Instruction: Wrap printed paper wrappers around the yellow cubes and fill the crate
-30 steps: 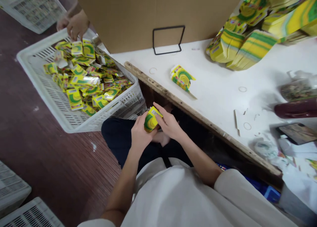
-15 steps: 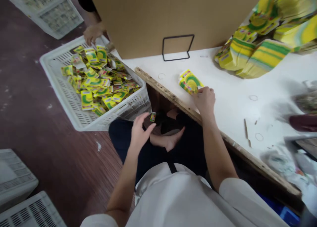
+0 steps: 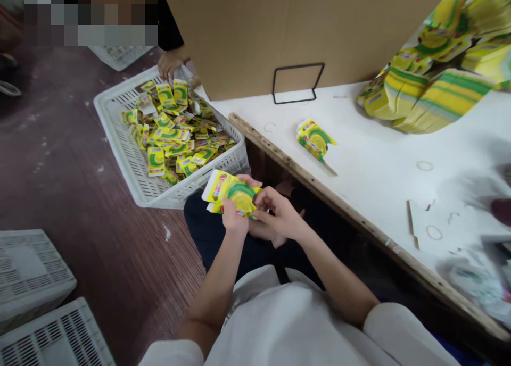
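Over my lap, my left hand (image 3: 235, 221) and my right hand (image 3: 279, 215) both grip a flat yellow-and-green carton blank (image 3: 227, 191). The left hand holds it from below, and the right pinches its right edge. A small stack of the same flat cartons (image 3: 315, 139) lies on the white table (image 3: 371, 158) near its wooden front edge. To my left, a white plastic crate (image 3: 131, 153) is filled with several folded yellow-and-green boxes (image 3: 175, 137).
Another person's hand (image 3: 170, 64) reaches into the crate's far corner. Big bundles of flat cartons (image 3: 431, 84) lie at the table's back right. A cardboard wall (image 3: 279, 25) and a black wire stand (image 3: 297, 83) stand behind. More white crates (image 3: 35, 297) sit on the floor at left.
My right hand came back from the stack on the table with a flat carton. Both hands now hold it over my lap; the small folded box seen earlier has left my hands.
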A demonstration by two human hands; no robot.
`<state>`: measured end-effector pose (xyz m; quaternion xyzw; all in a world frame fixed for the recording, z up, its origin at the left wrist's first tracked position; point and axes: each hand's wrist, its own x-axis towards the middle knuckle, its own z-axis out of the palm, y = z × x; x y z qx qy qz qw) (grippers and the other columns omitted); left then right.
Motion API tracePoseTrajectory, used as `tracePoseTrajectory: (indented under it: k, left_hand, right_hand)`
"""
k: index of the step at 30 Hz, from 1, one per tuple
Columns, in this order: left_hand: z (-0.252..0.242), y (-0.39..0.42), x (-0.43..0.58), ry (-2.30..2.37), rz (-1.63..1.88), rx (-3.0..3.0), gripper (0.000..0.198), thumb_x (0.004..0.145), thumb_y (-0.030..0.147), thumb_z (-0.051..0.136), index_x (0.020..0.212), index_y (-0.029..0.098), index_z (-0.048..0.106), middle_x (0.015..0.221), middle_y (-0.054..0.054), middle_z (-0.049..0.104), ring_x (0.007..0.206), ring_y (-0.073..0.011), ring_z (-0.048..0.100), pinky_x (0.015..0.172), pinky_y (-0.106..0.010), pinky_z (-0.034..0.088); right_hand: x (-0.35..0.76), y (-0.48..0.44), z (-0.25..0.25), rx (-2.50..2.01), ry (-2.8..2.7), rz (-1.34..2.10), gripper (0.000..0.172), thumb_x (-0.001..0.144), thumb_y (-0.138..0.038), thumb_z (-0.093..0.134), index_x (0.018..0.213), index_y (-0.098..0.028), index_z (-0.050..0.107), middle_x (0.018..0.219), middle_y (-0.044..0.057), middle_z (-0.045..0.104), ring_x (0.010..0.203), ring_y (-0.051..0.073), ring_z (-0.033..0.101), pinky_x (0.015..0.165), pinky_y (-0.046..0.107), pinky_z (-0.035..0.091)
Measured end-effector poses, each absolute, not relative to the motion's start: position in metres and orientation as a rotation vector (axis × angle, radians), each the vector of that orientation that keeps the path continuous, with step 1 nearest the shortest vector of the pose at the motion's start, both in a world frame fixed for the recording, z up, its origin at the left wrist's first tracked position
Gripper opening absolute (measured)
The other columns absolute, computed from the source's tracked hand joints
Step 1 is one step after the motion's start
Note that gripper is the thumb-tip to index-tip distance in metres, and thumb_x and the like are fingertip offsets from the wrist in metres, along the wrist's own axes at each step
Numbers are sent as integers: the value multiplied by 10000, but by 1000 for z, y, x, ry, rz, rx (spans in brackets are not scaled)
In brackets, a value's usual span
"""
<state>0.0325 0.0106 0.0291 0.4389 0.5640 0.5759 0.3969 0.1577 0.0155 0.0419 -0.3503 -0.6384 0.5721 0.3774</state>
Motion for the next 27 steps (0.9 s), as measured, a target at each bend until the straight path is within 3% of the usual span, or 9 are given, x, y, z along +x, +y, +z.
tracePoseTrajectory:
  k: [2,4,7,11,15,20,23,25,27]
  left_hand:
    - [35,10,38,1443,1579,931,695,903,759,5,1055,259,462,805,-46,447,752,-218,568,747,-396,532]
    - [30,7,42,1332,1713,715,527,932,738,231,943,253,436,763,-7,393,660,-169,485,661,-320,493]
    - [14,2,45,1240,1724,547,479,881,714,496,910,236,494,782,5,466,667,-138,502,643,-258,479]
    - [-2,-5,39,1240,1628,677,423,807,589,725,975,213,627,917,-21,640,799,-153,616,741,-253,523]
    - [-5,-9,31,1345,1597,735,320,863,498,720,937,186,706,870,-22,711,773,-153,659,743,-253,543]
    - [6,-15,12,1383,1569,860,410,894,530,675,1138,201,683,1122,-80,736,1015,-224,712,925,-349,573]
    - [23,-19,-7,1413,1580,1145,625,877,528,700,1406,255,512,1411,-119,603,1306,-263,588,1142,-437,448]
    - [34,-20,-16,1434,1339,1393,842,764,490,824,1471,244,437,1515,-150,499,1405,-307,490,1204,-488,366]
    - [40,-19,-18,1435,971,1530,952,652,416,908,1457,211,444,1493,-172,513,1366,-349,519,1175,-527,392]
  right_hand:
    - [147,5,34,-837,-1517,1574,266,851,-350,707,980,-227,510,912,5,622,803,142,621,722,274,514]
    - [145,0,28,-856,-1475,1620,402,799,-411,776,1038,-224,512,979,19,627,869,152,620,755,277,502]
    - [155,4,22,-946,-1444,1647,509,732,-451,841,1078,-227,541,959,13,644,841,162,611,734,281,485]
    - [171,14,22,-1011,-1356,1612,409,762,-433,826,1060,-235,627,953,16,667,850,169,629,757,298,503]
    - [174,17,22,-1032,-1300,1582,283,759,-427,821,881,-228,661,837,-8,670,739,149,623,687,283,501]
    - [183,19,24,-1143,-1603,1227,82,878,-302,697,888,-223,719,825,8,710,751,176,629,697,310,498]
    - [191,21,31,-1114,-1976,894,134,916,-194,642,968,-230,761,914,52,754,876,221,635,817,377,503]
    - [192,19,36,-1032,-2194,754,177,929,-160,613,961,-234,771,918,61,761,883,229,623,852,406,498]
    - [189,16,40,-923,-2315,688,219,935,-138,590,943,-260,771,912,41,759,902,224,621,938,440,487]
